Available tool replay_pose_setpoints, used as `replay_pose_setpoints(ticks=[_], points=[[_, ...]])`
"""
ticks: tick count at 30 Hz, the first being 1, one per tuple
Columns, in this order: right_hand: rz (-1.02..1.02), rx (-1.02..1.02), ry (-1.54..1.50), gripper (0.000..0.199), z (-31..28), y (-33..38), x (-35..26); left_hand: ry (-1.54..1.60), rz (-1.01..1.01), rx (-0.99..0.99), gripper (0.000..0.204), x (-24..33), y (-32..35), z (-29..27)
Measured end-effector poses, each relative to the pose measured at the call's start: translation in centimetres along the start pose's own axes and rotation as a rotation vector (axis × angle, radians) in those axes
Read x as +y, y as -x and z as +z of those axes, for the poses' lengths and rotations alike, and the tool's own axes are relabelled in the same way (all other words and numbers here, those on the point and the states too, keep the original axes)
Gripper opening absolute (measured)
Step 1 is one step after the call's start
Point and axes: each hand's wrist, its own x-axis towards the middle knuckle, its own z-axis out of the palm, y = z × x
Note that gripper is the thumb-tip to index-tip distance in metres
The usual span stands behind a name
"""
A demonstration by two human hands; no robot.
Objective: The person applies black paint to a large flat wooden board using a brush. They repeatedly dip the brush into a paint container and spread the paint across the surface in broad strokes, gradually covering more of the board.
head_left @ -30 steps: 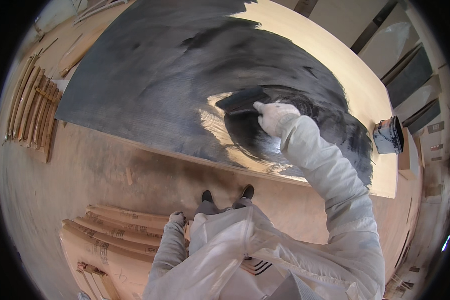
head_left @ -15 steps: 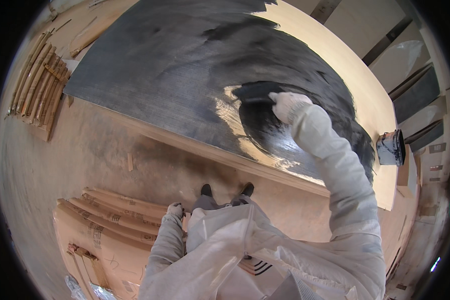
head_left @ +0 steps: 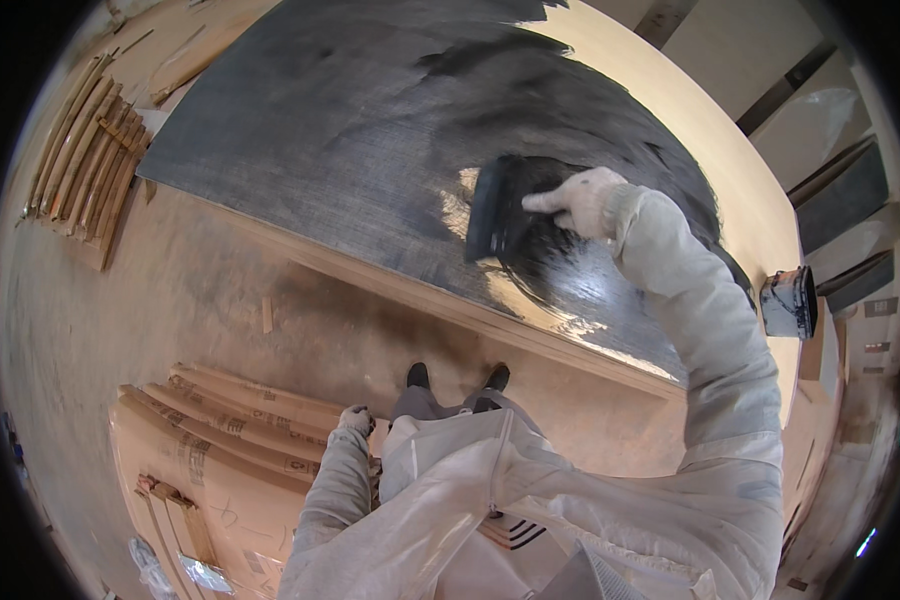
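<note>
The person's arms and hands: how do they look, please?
The sleeves are long, wrinkled and whitish-grey. The right hand appears to wear a pale glove, with a ribbed cuff; whether the left hand is gloved is unclear.

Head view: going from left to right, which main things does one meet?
Stack of brown boards, thin floor scrap, left hand, wide dark spreading tool, right hand, dark-smeared bucket.

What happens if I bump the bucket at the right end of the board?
The bucket could go over the side if pushed outward, as it stands close to the edge of the board. Its dark-smeared sides may be slippery if still wet.
</note>
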Motion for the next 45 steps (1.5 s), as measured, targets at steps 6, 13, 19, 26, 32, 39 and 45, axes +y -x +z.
replay_pose_setpoints(ticks=[6,13,19,26,32,39,45], points=[[-0.032,-0.049,0.027,0.064,1.0,0.6,6.7,0.144,-0.039,0.011,0.031,-3.6,0.8,1.3],[-0.267,0.053,-0.048,0.047,-0.1,-3.5,2.5,0.166,-0.049,0.104,0.031,-3.7,6.5,7.8],[-0.191,0.013,-0.006,0.057,-0.8,-2.7,6.5,0.448,-0.052,0.192,0.031,-5.8,11.3,13.7],[-0.456,-0.030,0.154,0.070,0.1,-0.9,1.3,0.504,-0.291,0.305,0.030,-21.0,15.6,19.0],[-0.395,0.178,0.178,0.056,-0.7,-4.8,7.4,0.496,-0.375,0.356,0.032,-23.4,19.4,22.4],[-0.572,0.094,0.254,0.053,-0.8,-3.9,1.7,0.520,-0.209,0.392,0.034,-22.6,20.0,23.7],[-0.502,0.139,0.276,0.052,-2.8,-4.5,2.8,0.546,-0.095,0.447,0.031,-18.8,19.7,22.7]])
